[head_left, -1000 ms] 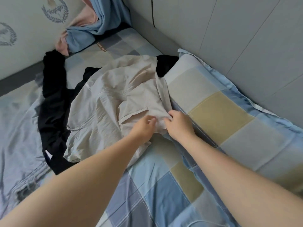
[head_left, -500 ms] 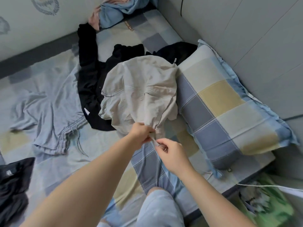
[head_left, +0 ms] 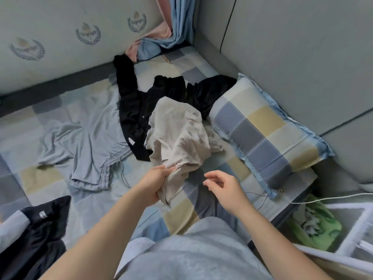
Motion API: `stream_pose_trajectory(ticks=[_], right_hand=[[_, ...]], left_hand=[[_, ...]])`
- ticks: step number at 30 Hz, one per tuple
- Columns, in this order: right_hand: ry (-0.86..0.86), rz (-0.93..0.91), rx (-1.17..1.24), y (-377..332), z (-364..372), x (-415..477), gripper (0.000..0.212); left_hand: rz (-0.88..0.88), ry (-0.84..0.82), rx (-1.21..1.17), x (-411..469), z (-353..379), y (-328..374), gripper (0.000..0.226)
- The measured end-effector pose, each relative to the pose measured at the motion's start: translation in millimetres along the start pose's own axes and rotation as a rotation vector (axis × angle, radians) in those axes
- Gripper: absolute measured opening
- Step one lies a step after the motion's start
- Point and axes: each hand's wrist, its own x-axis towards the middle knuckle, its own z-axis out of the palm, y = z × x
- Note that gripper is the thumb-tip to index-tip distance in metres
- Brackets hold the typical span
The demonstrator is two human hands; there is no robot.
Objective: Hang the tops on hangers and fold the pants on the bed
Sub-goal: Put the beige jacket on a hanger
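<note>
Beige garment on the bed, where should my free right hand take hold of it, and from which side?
Probably the near edge of the beige garment, just right of the grip of the left hand. That edge is held up and bunched, so the open right hand can come in from the right and pinch it.

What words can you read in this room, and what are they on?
Wreath emblems on the wall: a script word, too blurred to read.
Brown tag on the bed sheet: too small.
White label on the black garment at lower left: blurred.
None can be quoted.
</note>
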Motion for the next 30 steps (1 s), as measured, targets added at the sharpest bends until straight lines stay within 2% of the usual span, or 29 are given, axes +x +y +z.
stream_pose_trajectory(ticks=[3, 5, 7, 9, 12, 13, 15, 18, 20, 22, 25, 27, 30], right_hand=[[0.032, -0.056, -0.085, -11.1, 29.1, -16.5, 0.033], [-0.005, -0.104, -0.176, -19.8, 45.0, -23.1, 0.05], [-0.052, -0.168, -0.23, -29.1, 60.1, -28.3, 0.058], [-0.07, -0.22, -0.211, -34.5, 70.5, -33.7, 0.051], [-0.039, -0.265, -0.184, -35.4, 68.7, -46.9, 0.016], [-0.029, -0.256, -0.196, -32.0, 62.7, -51.3, 0.006], [0.005, -0.246, -0.255, -21.8, 46.9, -60.8, 0.012], [-0.018, -0.277, -0.254, -1.5, 18.2, -79.4, 0.017], [-0.041, -0.302, -0.21, 9.5, -3.7, -93.3, 0.019], [-0.056, -0.331, -0.169, 13.6, -27.7, -107.3, 0.021], [-0.09, -0.361, -0.129, 9.5, -60.9, -125.2, 0.024], [-0.132, -0.354, -0.114, 4.5, -79.0, -134.6, 0.024], [-0.203, -0.315, -0.036, -0.3, -103.7, -143.0, 0.024]], left_hand=[[0.04, -0.057, 0.179, -34.8, -21.7, 0.2, 0.014], [0.052, -0.129, 0.246, -55.3, -30.3, -0.1, 0.015], [0.067, -0.2, 0.293, -74.1, -36.1, 0.4, 0.016], [0.088, -0.257, 0.344, -88.8, -38.0, 0.5, 0.019], [0.131, -0.277, 0.384, -103.0, -32.1, -4.3, 0.026], [0.155, -0.249, 0.415, -106.2, -28.3, -7.8, 0.033], [0.248, -0.17, 0.581, -111.3, -19.1, -17.1, 0.043], [0.477, 0.025, 1.067, -118.4, 1.1, -37.8, 0.023], [0.617, 0.166, 1.233, -126.3, 20.7, -55.3, 0.022], [0.718, 0.303, 1.247, -135.5, 41.7, -74.1, 0.027], [0.785, 0.472, 1.19, -154.3, 71.9, -91.1, 0.02], [0.811, 0.494, 1.108, -167.4, 88.6, -93.9, 0.017], [0.764, 0.519, 0.994, -183.6, 107.4, -92.6, 0.025]])
